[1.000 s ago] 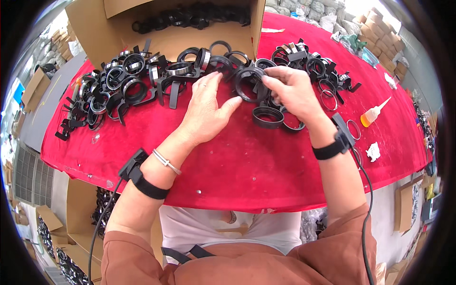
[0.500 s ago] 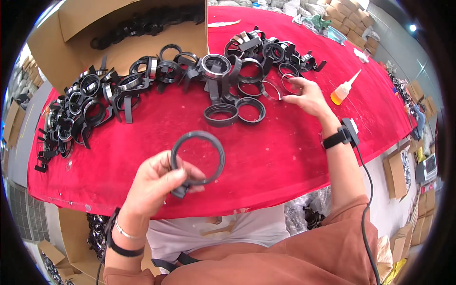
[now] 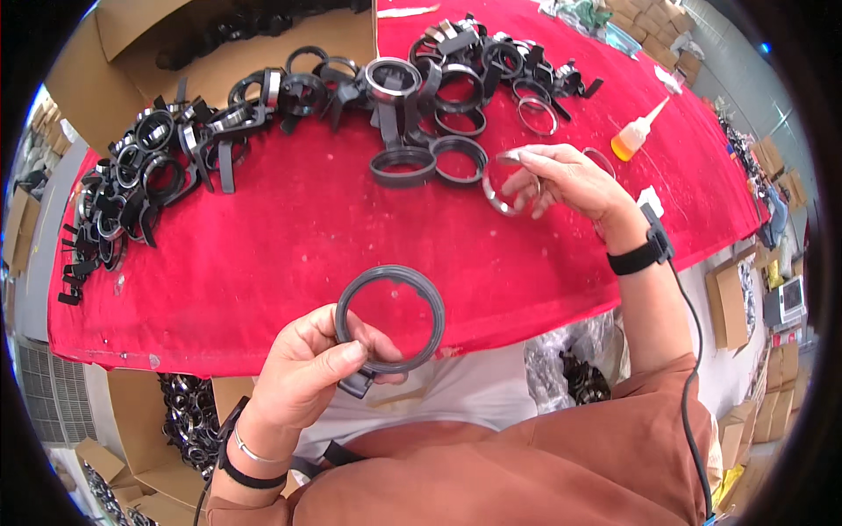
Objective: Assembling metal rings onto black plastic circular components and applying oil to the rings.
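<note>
My left hand [image 3: 309, 361] is closed on a black ring with a short tab [image 3: 438, 317], held tilted over the near edge of the table. Thumb and fingers pinch it at its lower left, by the tab. Farther out and to the right, my right hand [image 3: 568, 181] pinches a thin silver metal ring [image 3: 495, 200] at its upper edge, just above the red cloth. The two rings are apart. Beyond the right hand another silver ring [image 3: 538, 133] lies by the pile of black ring parts [image 3: 460, 107]. Two black rings [image 3: 403, 181] lie nearest in that pile.
A red cloth [image 3: 289, 263] covers the table. More black ring parts [image 3: 162, 175] are heaped at the left, before an open cardboard box [image 3: 79, 79]. A pointed bottle with yellow liquid [image 3: 630, 142] lies at the right. Below the table stands a box of parts [image 3: 189, 421].
My right hand has drawn the silver ring toward me, away from the pile. The left hand with the black ring has shifted slightly right and nearer. The view has tilted down a little.
</note>
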`<control>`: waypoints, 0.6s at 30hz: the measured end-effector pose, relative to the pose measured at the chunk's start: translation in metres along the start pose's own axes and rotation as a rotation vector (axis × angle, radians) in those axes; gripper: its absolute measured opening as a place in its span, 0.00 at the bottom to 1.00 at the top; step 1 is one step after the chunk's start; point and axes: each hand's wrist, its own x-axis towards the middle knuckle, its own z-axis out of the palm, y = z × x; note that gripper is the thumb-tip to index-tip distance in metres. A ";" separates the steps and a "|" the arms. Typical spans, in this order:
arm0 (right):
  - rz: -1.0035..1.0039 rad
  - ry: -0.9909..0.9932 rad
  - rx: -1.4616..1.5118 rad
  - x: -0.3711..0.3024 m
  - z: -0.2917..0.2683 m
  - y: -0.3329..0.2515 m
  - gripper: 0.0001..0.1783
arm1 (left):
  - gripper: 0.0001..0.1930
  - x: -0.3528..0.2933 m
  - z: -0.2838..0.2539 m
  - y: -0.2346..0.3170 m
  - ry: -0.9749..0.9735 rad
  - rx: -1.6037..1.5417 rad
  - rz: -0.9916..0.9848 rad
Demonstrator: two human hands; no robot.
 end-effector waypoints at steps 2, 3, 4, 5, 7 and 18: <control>0.108 -0.042 0.091 -0.011 0.007 0.003 0.24 | 0.06 -0.002 0.001 -0.005 -0.016 -0.025 -0.012; 0.125 -0.007 0.110 -0.013 0.009 0.005 0.24 | 0.06 -0.002 0.002 -0.007 -0.032 -0.034 -0.024; 0.139 0.026 0.128 -0.015 0.011 0.007 0.24 | 0.06 -0.002 0.003 -0.009 -0.047 -0.043 -0.034; 0.128 0.085 0.083 -0.014 0.004 0.010 0.24 | 0.06 -0.001 0.006 -0.010 -0.054 -0.046 -0.040; 0.158 0.209 -0.047 -0.013 -0.003 0.019 0.22 | 0.07 -0.001 0.012 -0.011 -0.039 -0.081 -0.093; -0.168 0.222 -0.901 -0.016 0.007 0.019 0.35 | 0.28 0.005 0.026 -0.019 0.117 -0.096 -0.169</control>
